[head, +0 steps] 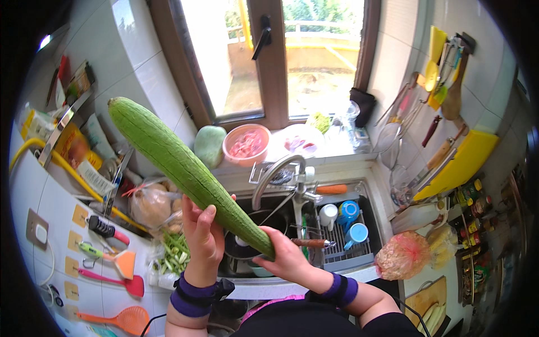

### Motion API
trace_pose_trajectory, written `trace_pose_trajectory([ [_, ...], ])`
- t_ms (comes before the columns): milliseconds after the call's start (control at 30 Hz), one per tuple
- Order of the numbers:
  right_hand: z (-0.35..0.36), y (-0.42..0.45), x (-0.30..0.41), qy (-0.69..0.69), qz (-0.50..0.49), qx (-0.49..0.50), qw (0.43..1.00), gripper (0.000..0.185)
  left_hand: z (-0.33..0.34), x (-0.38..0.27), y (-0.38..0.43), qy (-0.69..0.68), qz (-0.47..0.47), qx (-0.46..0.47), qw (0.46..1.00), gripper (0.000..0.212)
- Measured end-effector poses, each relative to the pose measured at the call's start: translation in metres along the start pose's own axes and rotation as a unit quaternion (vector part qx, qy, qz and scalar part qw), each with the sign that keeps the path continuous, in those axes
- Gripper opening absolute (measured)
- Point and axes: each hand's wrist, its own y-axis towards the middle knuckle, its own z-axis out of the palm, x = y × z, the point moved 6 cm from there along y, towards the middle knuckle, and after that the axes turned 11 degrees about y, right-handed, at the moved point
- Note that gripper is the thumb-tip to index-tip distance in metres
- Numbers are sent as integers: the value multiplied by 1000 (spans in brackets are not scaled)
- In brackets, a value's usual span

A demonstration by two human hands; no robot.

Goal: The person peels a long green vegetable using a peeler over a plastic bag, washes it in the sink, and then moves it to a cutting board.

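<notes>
A long green loofah gourd [181, 164] slants up to the left across the view, held in the air above the sink. My left hand [204, 229] grips it around the middle, thumb on the near side. My right hand [290, 252] is closed on its lower right end. Below it is the double sink [236, 269], with a dark pan [269, 223] in the left basin. The curved metal faucet [269, 172] rises behind the gourd. Part of the left basin is hidden by the gourd and my hands.
Cups [328, 215] stand on a rack in the right basin, near a carrot [332, 189]. On the sill are a green melon [209, 145] and a pink bowl of meat [246, 144]. Cut greens [173, 252] lie left; a cutting board [427, 299] is at the right.
</notes>
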Motion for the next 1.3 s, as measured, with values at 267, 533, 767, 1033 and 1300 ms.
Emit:
trace_pose_trajectory([
  [267,-135,7,37,-199,-123,-158,959,54,79,25,43,-20,-43,69,996,48],
  [533,-195,76,17,-302,-139,-109,937,48,58,95,120,146,-191,39,970,39],
  [767,-204,173,-49,-335,-134,-106,927,45,17,165,206,114,-255,42,959,32],
  [1033,-216,285,-136,-444,-98,-131,881,41,-14,239,293,73,-307,-12,949,19],
  [1300,-206,365,-227,-499,-48,-74,862,46,-66,327,364,79,-343,-112,929,20],
])
